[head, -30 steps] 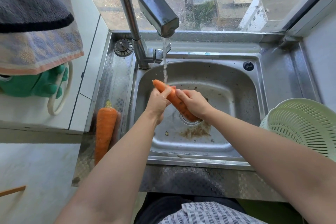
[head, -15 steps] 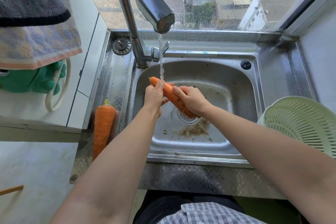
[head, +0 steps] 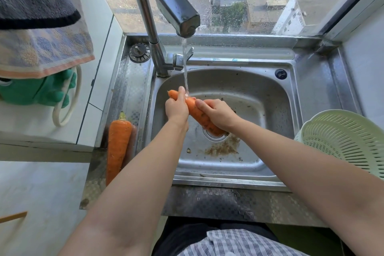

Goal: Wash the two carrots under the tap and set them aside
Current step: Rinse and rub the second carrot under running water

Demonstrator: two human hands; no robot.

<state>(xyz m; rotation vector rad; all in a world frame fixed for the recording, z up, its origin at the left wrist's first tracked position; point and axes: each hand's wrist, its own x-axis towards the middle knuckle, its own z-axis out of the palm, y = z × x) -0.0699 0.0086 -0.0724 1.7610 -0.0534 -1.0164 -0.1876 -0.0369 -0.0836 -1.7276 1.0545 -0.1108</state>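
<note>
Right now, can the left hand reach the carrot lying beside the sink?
Probably yes: that carrot lies close with nothing between, but the left hand grips the other carrot and must release it first.

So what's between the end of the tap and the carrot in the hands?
Only a stream of water, running from the tap down onto the carrot, seen in the head view.

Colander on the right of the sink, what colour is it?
The colander is pale green, plainest in the head view.
</note>
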